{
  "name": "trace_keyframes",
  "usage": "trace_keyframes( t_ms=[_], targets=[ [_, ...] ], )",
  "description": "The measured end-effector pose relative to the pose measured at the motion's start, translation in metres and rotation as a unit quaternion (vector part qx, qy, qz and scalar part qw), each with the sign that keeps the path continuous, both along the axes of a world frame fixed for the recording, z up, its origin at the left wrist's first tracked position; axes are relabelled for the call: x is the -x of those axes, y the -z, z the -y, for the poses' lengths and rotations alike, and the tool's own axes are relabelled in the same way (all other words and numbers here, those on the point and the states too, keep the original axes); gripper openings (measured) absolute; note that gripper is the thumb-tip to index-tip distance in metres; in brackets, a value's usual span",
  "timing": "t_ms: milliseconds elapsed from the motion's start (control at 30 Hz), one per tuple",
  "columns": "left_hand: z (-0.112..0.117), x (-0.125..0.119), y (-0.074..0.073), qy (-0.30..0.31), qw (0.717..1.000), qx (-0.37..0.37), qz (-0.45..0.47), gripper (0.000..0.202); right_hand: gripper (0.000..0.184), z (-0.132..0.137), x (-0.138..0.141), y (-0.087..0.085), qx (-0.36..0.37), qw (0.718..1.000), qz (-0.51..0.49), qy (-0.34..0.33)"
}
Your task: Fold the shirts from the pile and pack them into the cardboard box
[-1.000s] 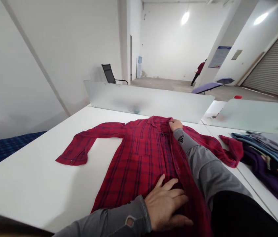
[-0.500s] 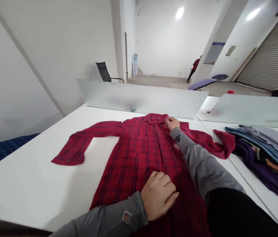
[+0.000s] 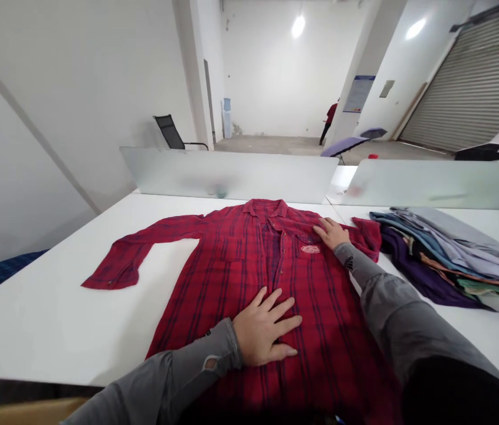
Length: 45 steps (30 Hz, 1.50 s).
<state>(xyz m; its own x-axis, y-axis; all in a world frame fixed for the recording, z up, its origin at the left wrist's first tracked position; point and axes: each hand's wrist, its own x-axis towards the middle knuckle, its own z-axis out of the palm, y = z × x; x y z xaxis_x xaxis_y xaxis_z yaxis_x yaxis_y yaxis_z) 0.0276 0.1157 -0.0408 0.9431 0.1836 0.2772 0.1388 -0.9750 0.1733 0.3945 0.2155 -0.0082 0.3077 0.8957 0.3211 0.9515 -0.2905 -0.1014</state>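
Observation:
A red plaid shirt (image 3: 240,265) lies front-up on the white table (image 3: 46,319), its left sleeve stretched out to the left. My left hand (image 3: 263,330) rests flat on the shirt's lower front, fingers spread. Up at the shirt's right chest, beside a round white badge (image 3: 310,249), my right hand (image 3: 331,232) lies flat on the cloth with the fingers extended. Both arms wear grey sleeves. The shirt's right sleeve end (image 3: 367,235) lies bunched beyond my right hand.
A heap of folded clothes (image 3: 448,257) in blue, grey and purple lies on the table at the right. Frosted divider panels (image 3: 227,174) stand along the table's far edge. A black chair (image 3: 167,131), an umbrella (image 3: 347,143) and a person in red (image 3: 329,118) are far behind.
My right hand slid from the collar to the shirt's right chest and flattened. My left hand uncurled and spread flat lower on the front. The shirt's right front now lies closed and smooth.

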Motion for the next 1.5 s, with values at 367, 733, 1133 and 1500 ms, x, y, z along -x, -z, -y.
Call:
trace_keyframes(
  t_ms=[367, 733, 1133, 1500],
  targets=[
    [0.014, 0.002, -0.007, 0.145, 0.988, 0.023, -0.040, 0.043, 0.057, 0.052, 0.092, 0.045, 0.055, 0.980, 0.075, -0.179],
    [-0.040, -0.005, -0.011, -0.163, 0.985, -0.041, -0.031, 0.051, 0.055, 0.041, 0.065, 0.038, 0.082, 0.966, 0.063, -0.239],
    [-0.063, 0.007, -0.003, -0.212, 0.975, -0.005, -0.060, 0.061, 0.050, 0.052, 0.063, 0.036, 0.056, 0.983, 0.051, -0.169],
    [-0.190, -0.049, -0.026, -0.309, 0.950, -0.022, -0.048, 0.048, 0.049, 0.051, 0.061, 0.040, 0.044, 0.982, 0.080, -0.165]
  ],
)
